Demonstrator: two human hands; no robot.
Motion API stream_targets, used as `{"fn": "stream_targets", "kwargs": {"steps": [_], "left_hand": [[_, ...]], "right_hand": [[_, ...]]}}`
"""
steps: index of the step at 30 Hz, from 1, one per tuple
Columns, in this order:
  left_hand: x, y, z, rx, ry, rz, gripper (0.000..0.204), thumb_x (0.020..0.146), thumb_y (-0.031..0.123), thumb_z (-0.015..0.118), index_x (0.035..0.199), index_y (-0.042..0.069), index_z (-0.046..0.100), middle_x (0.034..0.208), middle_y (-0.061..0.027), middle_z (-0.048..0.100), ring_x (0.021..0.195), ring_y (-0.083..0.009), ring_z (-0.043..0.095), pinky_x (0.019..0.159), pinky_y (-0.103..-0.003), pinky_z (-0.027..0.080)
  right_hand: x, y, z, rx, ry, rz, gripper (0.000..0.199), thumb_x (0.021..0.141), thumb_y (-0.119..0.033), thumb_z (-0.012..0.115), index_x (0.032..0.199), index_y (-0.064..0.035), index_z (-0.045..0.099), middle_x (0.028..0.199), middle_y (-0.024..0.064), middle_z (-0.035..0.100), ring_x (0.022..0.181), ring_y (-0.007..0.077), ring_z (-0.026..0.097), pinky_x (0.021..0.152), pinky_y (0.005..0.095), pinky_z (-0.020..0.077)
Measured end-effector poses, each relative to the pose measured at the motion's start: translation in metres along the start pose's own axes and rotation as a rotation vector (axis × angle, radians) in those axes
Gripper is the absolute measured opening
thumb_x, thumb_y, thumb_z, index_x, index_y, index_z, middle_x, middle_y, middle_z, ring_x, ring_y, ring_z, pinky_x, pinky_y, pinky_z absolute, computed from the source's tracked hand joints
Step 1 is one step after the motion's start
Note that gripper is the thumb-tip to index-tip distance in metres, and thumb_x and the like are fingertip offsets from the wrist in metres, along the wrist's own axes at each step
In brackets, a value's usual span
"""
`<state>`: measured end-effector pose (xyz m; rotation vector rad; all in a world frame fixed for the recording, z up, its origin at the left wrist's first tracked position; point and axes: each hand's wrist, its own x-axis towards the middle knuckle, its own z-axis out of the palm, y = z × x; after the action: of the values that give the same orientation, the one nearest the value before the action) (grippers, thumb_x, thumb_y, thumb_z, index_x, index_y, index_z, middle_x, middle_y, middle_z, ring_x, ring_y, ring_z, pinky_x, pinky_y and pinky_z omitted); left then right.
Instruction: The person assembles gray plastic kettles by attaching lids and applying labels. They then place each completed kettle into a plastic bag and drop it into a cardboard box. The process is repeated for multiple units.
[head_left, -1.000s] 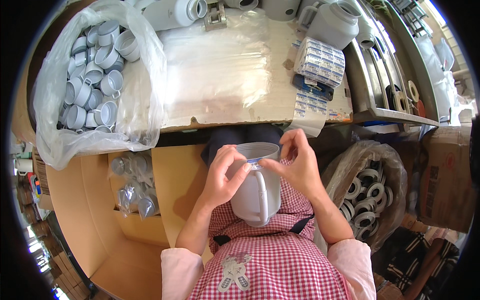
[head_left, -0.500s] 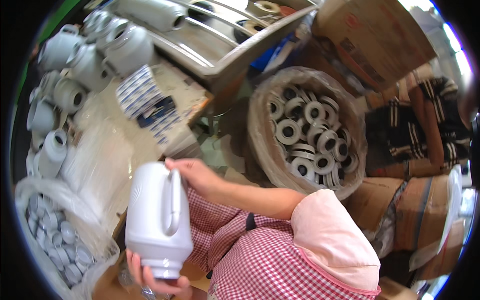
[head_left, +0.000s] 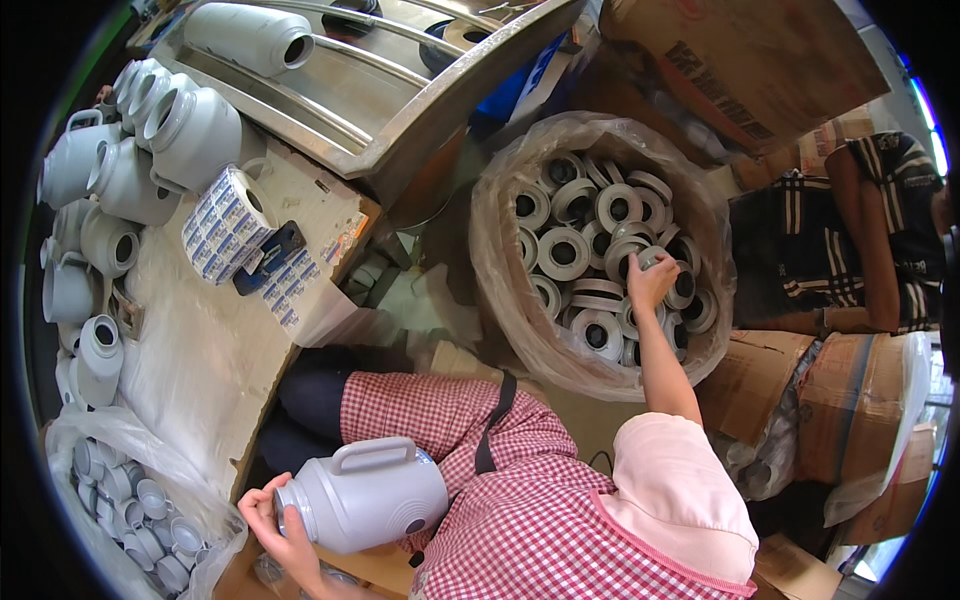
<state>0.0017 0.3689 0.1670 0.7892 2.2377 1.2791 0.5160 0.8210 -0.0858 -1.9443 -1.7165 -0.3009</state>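
Closest is the checked apron [head_left: 560,510], and the grey jug [head_left: 375,495] lies on its side at the lap, with its handle [head_left: 370,449] up. The left hand [head_left: 280,525] has its fingers curled around the neck [head_left: 299,508] of the jug, holding it.

Further out, the right hand [head_left: 652,282] is inside the big clear bag [head_left: 492,240], which is full of white and grey rings [head_left: 563,269]. Its fingers are bent and touch one ring, but I cannot tell if they grip it.

The step in hand looks like picking out a ring while the other hand minds the jug. I think the next move calls for a good pinch on one ring, so it can come free of the pile, and a steady left hand.

On the table [head_left: 230,330], well apart from the right hand, sits a roll of stickers [head_left: 222,225]. Past it stand more jugs [head_left: 205,135]. Across from them is a metal tray [head_left: 345,160].
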Motion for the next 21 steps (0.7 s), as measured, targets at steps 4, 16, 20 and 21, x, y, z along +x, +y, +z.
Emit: {"fn": "stream_targets", "kwargs": {"steps": [4, 16, 20, 21], "left_hand": [[0.01, 0.008, 0.0, 0.059, -0.076, -0.092, 0.012, 0.102, 0.009, 0.052, 0.095, -0.001, 0.05, 0.129, -0.0193, 0.069, 0.107, -0.0224, 0.061, 0.099, -0.036, 0.047], [-0.01, 0.018, -0.001, -0.01, 0.019, -0.053, 0.044, 0.096, 0.029, 0.072, 0.074, -0.008, 0.061, 0.122, -0.0136, 0.071, 0.1, -0.0195, 0.062, 0.082, -0.031, 0.047], [-0.032, 0.011, -0.024, -0.038, 0.128, 0.024, 0.043, 0.095, 0.023, 0.073, 0.069, -0.008, 0.057, 0.12, -0.0156, 0.071, 0.099, -0.0208, 0.064, 0.087, -0.032, 0.048], [-0.04, 0.008, -0.031, -0.073, 0.2, 0.022, 0.043, 0.095, 0.022, 0.072, 0.068, -0.008, 0.056, 0.121, -0.0165, 0.071, 0.1, -0.0212, 0.064, 0.087, -0.032, 0.048]], "right_hand": [[-0.008, 0.011, 0.012, -0.268, -0.144, -0.098, 0.078, 0.072, -0.021, 0.088, 0.138, -0.0061, 0.049, 0.118, 0.0195, 0.056, 0.113, 0.0423, 0.054, 0.096, 0.0503, 0.0472], [-0.055, -0.286, -0.167, 1.419, -1.121, -0.016, 0.049, 0.098, -0.009, 0.067, 0.146, -0.0043, 0.059, 0.145, 0.0046, 0.059, 0.126, 0.0159, 0.058, 0.108, 0.0294, 0.0432], [-0.131, -0.378, -0.158, 1.288, -1.775, 0.052, 0.045, 0.104, -0.009, 0.06, 0.147, 0.0015, 0.056, 0.141, 0.0114, 0.064, 0.127, 0.0169, 0.059, 0.11, 0.0316, 0.0449], [-0.139, -0.384, -0.156, 1.235, -1.718, -0.177, 0.051, 0.103, -0.015, 0.063, 0.151, 0.0013, 0.051, 0.144, 0.0161, 0.06, 0.131, 0.0219, 0.057, 0.112, 0.0345, 0.0438]]}}
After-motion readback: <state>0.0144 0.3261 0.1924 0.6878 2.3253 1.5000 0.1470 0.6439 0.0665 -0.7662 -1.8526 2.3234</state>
